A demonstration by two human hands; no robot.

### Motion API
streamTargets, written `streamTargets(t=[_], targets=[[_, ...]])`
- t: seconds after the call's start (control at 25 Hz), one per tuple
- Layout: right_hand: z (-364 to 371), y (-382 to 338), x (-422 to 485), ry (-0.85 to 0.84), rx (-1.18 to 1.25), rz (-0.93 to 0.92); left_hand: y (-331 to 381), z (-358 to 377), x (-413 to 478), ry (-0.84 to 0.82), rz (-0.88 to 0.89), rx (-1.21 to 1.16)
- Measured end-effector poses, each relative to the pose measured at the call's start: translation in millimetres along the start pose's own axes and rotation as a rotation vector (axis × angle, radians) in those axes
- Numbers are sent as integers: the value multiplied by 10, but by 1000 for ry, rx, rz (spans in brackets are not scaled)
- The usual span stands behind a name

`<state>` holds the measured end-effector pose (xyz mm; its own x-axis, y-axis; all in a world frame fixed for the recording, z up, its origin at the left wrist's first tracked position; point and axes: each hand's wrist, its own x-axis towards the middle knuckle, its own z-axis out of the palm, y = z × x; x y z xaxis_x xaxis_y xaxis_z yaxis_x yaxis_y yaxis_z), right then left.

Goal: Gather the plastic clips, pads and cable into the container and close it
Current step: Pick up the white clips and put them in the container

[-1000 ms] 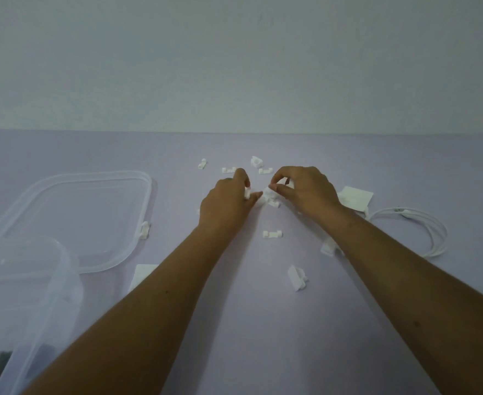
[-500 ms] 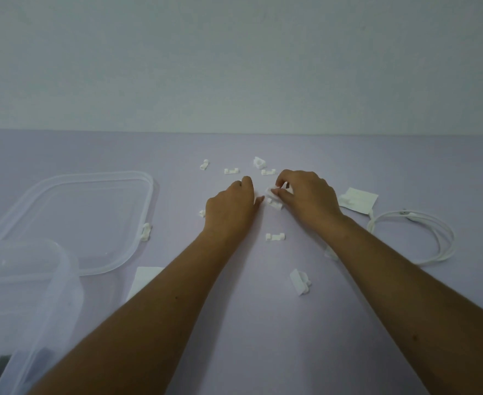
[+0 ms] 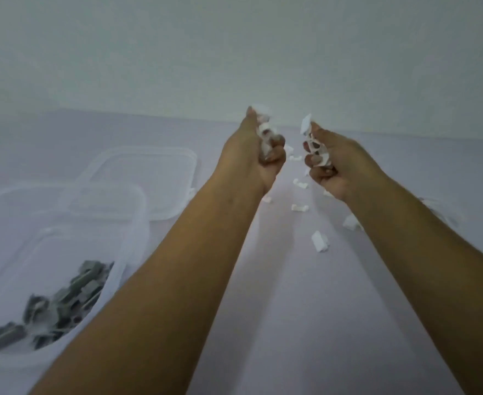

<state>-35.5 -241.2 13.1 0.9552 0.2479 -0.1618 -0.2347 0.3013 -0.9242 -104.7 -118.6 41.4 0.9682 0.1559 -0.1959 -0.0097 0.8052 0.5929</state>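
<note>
The left hand (image 3: pixel 259 155) and right hand (image 3: pixel 334 163) each clutched small white plastic clips (image 3: pixel 264 129) above the lilac bench (image 3: pixel 263 309); the clear rectangular plastic container (image 3: pixel 140 223) lay at its near-left corner, nearer the left hand.

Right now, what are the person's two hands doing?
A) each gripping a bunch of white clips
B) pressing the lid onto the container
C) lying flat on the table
A: the left hand and the right hand are both above the table, fingers curled round white clips.
</note>
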Motion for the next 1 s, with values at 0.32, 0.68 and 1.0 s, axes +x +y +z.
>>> streamTargets(t=[0.32, 0.68, 1.0], targets=[[959, 46, -570, -212, -65, 57, 1284, -297, -1038, -159, 109, 208], [2087, 785, -772, -629, -1507, -755, 1839, -1915, -1220, 403, -203, 1248], [2398, 1160, -788, -678, -2091, -839, 1589, -2092, -972, 400, -399, 1201]])
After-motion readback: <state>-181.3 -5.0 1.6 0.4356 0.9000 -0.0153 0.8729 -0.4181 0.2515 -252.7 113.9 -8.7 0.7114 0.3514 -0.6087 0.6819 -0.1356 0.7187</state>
